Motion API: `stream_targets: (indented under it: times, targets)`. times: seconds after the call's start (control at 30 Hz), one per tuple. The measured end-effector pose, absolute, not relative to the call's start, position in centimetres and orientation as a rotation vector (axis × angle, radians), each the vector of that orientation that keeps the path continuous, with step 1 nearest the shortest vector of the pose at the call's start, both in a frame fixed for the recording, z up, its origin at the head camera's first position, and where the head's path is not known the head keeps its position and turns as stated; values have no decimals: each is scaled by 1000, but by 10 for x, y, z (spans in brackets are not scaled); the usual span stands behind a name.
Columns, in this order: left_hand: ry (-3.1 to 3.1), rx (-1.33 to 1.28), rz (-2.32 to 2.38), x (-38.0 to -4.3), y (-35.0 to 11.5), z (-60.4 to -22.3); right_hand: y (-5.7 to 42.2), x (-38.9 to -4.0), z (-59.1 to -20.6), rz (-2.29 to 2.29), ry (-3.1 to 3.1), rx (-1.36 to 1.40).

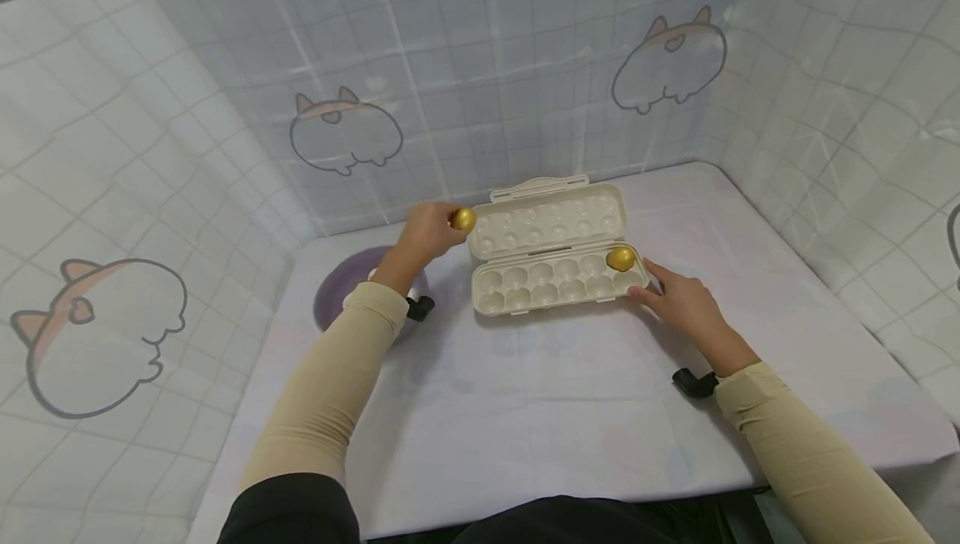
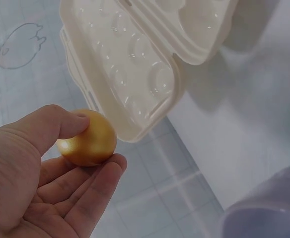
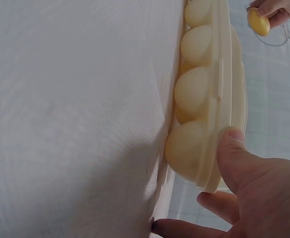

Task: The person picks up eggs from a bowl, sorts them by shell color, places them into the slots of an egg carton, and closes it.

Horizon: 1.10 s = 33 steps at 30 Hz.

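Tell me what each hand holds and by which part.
The left hand pinches a golden egg by its rounded sides; the right hand grips the egg box by its right end.

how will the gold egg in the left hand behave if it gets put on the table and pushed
The egg would probably roll, since its visible sides are rounded. Its glossy gold surface suggests it may be slippery. It is perhaps fairly light, as the left hand holds it up between thumb and fingers.
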State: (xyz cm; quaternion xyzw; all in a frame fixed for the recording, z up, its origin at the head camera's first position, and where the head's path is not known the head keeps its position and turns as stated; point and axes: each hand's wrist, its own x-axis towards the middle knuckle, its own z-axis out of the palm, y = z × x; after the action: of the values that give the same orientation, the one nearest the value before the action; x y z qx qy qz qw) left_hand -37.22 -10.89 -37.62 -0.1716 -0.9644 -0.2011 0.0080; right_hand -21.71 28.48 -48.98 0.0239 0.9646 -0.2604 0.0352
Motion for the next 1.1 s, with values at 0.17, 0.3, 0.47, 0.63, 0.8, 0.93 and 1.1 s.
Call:
stream_targets:
  times: [0.17, 0.3, 0.47, 0.63, 0.8, 0.93, 1.1]
  targets:
    - [-3002, -573, -592, -373, -101, -375, 285, -218, -490, -811, 2964, 73]
    - [-3003, -590, -601, -373, -93, -375, 285, -218, -490, -813, 2966, 75]
    - [-2999, -626, -607, -373, -85, -374, 285, -217, -490, -808, 2969, 67]
    - [-3012, -631, -575, -373, -76, -373, 285, -218, -490, -809, 2962, 75]
    - [-3004, -662, -548, -373, -67, -373, 285, -218, -491, -811, 2960, 73]
    - [-3000, -686, -546, -372, -61, -374, 286, -219, -491, -817, 2960, 72]
    - [-2992, -717, -533, -372, -52, -373, 287, -219, -492, -820, 2961, 83]
